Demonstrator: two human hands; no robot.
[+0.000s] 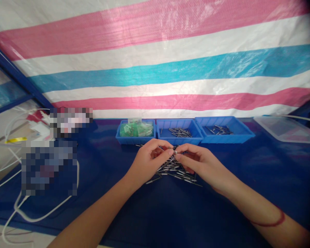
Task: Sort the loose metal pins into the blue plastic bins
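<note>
A small, silvery metal pin (175, 152) is shown pinched between the fingertips (171, 151) of the left hand (147, 160) and those of the right hand (196, 164); only a short bright part is seen where the fingers meet. A loose pile of pins (174, 171), thin, grey and crossed at all angles, is spread flat directly beneath the fingers, partly covered by both hands.

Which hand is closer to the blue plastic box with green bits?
Left. The left hand is just in front of the blue plastic box of green bits; the right hand is farther right, before the middle blue box. Both pinch one thin metal pin.
</note>
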